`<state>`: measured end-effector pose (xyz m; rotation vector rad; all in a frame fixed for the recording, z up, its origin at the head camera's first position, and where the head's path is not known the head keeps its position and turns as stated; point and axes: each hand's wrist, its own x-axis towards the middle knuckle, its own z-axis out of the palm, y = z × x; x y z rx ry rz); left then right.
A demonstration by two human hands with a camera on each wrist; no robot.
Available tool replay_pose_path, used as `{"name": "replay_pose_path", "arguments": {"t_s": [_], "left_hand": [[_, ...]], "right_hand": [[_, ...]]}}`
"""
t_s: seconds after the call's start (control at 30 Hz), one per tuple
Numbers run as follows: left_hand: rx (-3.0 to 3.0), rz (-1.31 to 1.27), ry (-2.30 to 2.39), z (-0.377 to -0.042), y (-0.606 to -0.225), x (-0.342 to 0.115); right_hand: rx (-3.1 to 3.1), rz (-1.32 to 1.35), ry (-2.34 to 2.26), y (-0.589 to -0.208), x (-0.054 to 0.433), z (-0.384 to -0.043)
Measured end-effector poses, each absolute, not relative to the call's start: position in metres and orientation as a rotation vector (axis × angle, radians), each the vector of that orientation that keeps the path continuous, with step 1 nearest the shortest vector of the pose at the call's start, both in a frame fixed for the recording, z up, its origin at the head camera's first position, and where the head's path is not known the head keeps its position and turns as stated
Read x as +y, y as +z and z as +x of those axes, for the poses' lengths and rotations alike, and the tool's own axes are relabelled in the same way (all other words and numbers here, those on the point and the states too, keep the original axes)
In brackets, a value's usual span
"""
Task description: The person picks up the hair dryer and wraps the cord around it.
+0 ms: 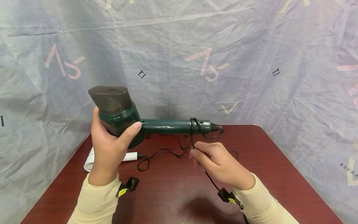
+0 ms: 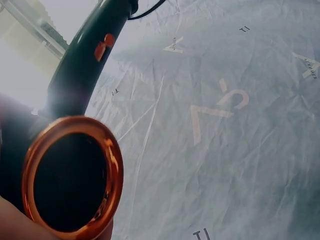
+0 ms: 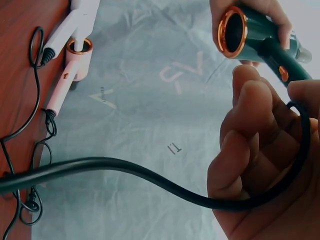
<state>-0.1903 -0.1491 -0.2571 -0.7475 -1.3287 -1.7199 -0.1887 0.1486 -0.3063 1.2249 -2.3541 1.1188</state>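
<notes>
A dark green hair dryer is held up above the table, its handle pointing right and its dark flat nozzle upward. My left hand grips it round the barrel, with the thumb near where the handle joins. The left wrist view shows a copper-coloured ring round the barrel's rear end. Near its end, the handle has black cord wound round it. My right hand pinches that cord below the handle, and a length of it trails down past the wrist.
On the reddish-brown table, a white hair dryer lies behind my left arm, its black cord looped to the right. A pink hair dryer lies near it in the right wrist view. Grey printed cloth hangs behind the table and along its sides.
</notes>
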Motion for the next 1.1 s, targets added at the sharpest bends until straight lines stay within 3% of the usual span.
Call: {"name": "replay_pose_path", "arguments": {"t_s": [0.3,0.73,1.1], "left_hand": [[-1.218,-0.727,-1.765,-0.178,-0.246,-0.142],[-1.540,-0.398,-1.415,-0.173,-0.249,-0.138],[-1.862,-0.486,-1.176,-0.181,-0.262,-0.145]], "right_hand": [[-2.239,1.314,0.914,-0.308,0.146,-0.181],[-1.942,1.448,0.808,-0.294,0.144,-0.170],[-1.833,1.370,0.871,-0.284,0.156,-0.170]]}}
